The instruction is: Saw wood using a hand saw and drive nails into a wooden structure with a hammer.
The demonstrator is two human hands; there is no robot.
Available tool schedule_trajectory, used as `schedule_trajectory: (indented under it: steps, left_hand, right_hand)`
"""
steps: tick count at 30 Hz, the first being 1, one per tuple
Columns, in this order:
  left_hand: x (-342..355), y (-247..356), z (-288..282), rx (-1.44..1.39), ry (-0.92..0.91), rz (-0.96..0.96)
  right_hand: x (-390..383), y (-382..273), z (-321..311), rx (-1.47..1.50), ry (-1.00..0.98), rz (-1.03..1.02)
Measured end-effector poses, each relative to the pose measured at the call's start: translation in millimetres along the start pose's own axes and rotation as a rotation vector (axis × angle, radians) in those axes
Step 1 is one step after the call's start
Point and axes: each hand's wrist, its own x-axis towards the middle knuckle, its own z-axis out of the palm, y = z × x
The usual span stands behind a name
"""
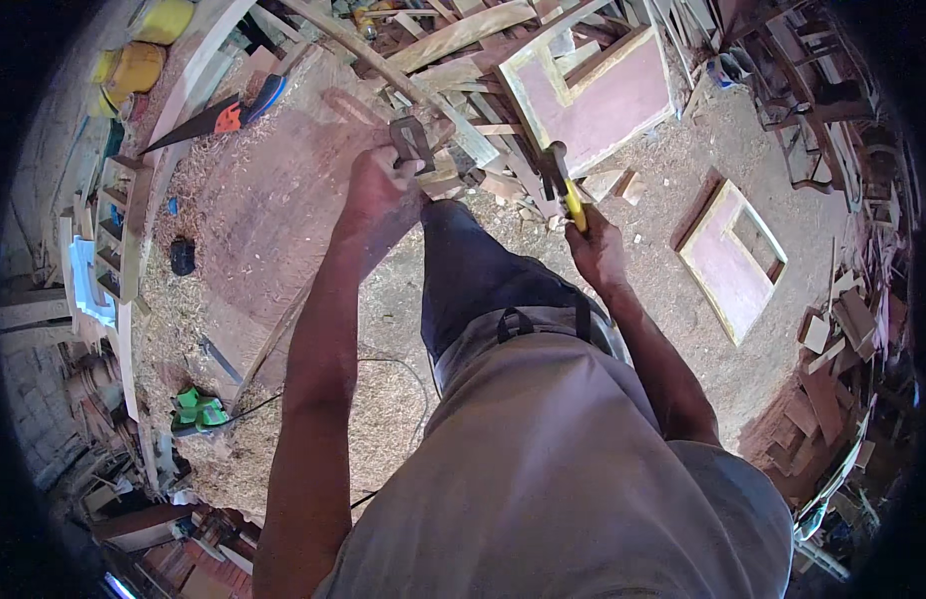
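Across from the right hand [596, 250] in the head view: left hand [381, 178] with fingers curled in, gripping the near end of a dark slotted piece [411, 143], flat in form, far end projecting beyond the knuckles. Right hand closed around the lower part of a yellow-handled hammer [576, 202], handle slanting forward and left, dark head ahead of the fist, well apart from the slotted piece. Between the hands, toward the body: trouser leg [483, 265], knee near the left hand. Beyond both hands: heap of wood offcuts [463, 38], pieces crossed at differing angles. Ahead of the right hand, past the hammer: larger framed panel [605, 115], pink with pale border and notched outline. Right of the right hand: smaller framed panel [732, 285], similarly coloured, on dusty ground [672, 339]. Left of the left hand: reddish-brown surface [273, 210], wood shavings scattered around. Farther left and slightly ahead: handsaw [198, 124] with dark blade and orange handle, just beside a blue item [267, 98]. Left of the left forearm: green-and-black item [198, 411], exact kind not discernible.
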Motion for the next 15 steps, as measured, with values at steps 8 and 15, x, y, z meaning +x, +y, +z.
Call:
schedule_trajectory:
  steps: [8, 15]
  left_hand:
    - [0, -16, 15, -0.038, 0.137, 0.135]
    - [-4, -33, 22, -0.050, 0.162, 0.158]
  right_hand:
    - [50, -97, -1, 0.088, 0.018, -0.253]
    - [86, -148, -1, -0.470, -0.033, -0.579]
